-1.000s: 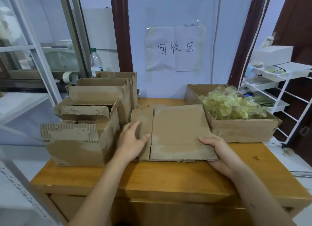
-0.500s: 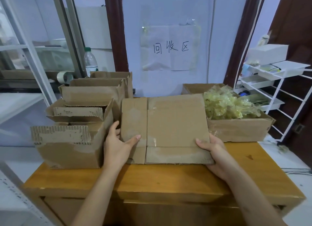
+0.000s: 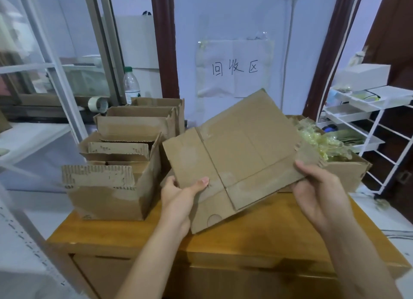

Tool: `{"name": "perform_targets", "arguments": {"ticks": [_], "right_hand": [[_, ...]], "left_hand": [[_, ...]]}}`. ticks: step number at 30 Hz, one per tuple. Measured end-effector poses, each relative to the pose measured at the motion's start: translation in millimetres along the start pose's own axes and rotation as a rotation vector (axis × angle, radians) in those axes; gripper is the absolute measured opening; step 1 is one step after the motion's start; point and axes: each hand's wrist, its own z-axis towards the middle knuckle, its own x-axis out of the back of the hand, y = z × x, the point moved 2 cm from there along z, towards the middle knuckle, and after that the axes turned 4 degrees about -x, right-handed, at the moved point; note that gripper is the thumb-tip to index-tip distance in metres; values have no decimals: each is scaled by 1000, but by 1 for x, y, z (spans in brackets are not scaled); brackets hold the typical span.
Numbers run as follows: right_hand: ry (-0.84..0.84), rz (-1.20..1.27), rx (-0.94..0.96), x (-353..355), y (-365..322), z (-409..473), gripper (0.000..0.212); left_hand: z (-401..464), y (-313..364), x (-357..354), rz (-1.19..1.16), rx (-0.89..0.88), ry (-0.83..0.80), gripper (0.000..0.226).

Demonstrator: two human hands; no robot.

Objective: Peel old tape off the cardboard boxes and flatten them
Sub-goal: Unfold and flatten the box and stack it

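Head view shows the left hand (image 3: 178,196) gripping the flattened cardboard box (image 3: 232,151) at its near left edge, thumb curled over the top face and the other fingers hidden beneath. On the opposite side the right hand (image 3: 319,193) pinches the box's right edge, thumb on top and fingers (image 3: 299,188) curled under. Between the two hands the flattened cardboard box is held up off the wooden table (image 3: 245,243), tilted so its far right corner rises toward the wall; pale strips mark its seams, and a half-round notch shows in the near flap.

Left of it, on the table, sits an open cardboard box (image 3: 111,187) with a torn, corrugated front flap, and more open boxes (image 3: 138,122) stand in a row behind it. To the right, partly behind the held piece, another cardboard box (image 3: 348,171) holds a heap of crumpled yellowish tape (image 3: 321,142). A paper sign (image 3: 234,68) with handwritten characters is stuck to the wall. A plastic bottle (image 3: 131,85) and a tape roll (image 3: 97,104) rest on the ledge at the left, and a white wire rack (image 3: 366,124) stands at the right.
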Motion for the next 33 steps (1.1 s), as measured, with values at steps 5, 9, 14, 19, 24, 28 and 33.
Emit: {"name": "perform_targets", "arguments": {"ticks": [5, 9, 14, 19, 24, 28, 33], "right_hand": [[123, -189, -12, -1, 51, -15, 42], [162, -288, 30, -7, 63, -9, 37], [94, -467, 1, -14, 46, 15, 35], [73, -418, -69, -21, 30, 30, 30], [93, -395, -130, -26, 55, 22, 23], [69, -528, -194, -11, 57, 21, 24], [66, -663, -223, 4, 62, 19, 23]], "left_hand": [[-40, -18, -29, -212, 60, 136, 56], [-61, -25, -39, -278, 81, 249, 62], [-59, -18, -26, -392, 87, 276, 42], [-45, -9, -3, -545, 151, 181, 33], [-50, -17, -9, -620, 204, 166, 40], [-55, -15, 15, -519, 176, 123, 45], [-54, -8, 48, -72, 105, 21, 50]]}}
